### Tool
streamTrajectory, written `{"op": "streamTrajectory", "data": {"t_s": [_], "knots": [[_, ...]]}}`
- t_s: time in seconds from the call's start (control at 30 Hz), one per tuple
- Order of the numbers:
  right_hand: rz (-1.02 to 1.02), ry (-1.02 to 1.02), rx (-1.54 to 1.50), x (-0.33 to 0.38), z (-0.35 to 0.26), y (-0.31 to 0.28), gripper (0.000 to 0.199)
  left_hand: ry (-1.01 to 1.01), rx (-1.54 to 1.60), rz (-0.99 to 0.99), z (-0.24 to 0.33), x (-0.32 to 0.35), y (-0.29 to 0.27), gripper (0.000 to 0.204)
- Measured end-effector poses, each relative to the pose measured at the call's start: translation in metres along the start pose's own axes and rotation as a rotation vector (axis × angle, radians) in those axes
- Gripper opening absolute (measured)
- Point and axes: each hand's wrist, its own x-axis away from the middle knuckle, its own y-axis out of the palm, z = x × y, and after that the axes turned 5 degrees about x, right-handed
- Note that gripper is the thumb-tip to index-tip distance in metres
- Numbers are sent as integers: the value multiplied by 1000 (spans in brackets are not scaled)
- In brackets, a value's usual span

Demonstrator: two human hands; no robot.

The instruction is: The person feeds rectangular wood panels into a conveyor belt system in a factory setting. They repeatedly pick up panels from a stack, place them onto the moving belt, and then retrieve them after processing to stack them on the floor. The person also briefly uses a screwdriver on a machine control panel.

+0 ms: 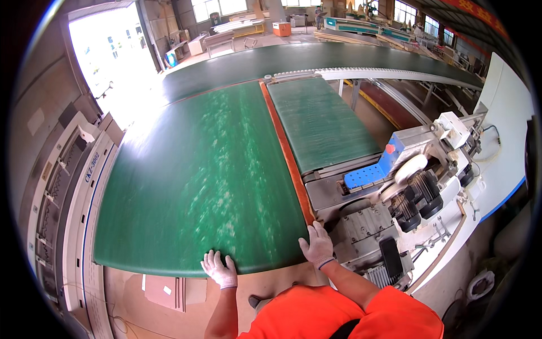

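The green panel (197, 181) lies flat directly ahead of me, long axis running away from my body. My left hand (219, 269) rests on its near edge, fingers spread and gripping nothing. My right hand (318, 246) lies open at the near right corner, against the orange edge strip (285, 152). Both hands are equally near.

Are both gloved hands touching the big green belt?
Touching. The head view shows the left hand resting its fingers on the green belt's near edge, and the right hand pressing on its near right corner.
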Motion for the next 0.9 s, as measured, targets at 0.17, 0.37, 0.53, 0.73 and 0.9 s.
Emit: {"op": "streamTrajectory", "data": {"t_s": [0.17,0.37,0.53,0.73,0.9], "knots": [[-24,15,2,8,5,0,57,9,23,-21,8,14,1,35],[-30,14,-2,15,12,6,58,29,46,-29,14,22,6,35],[-33,25,-19,18,15,9,59,58,65,-47,12,27,10,35],[-37,34,-3,20,16,10,59,53,74,-57,12,31,13,33],[-42,37,-20,20,17,3,58,84,95,-74,20,25,11,33]]}}
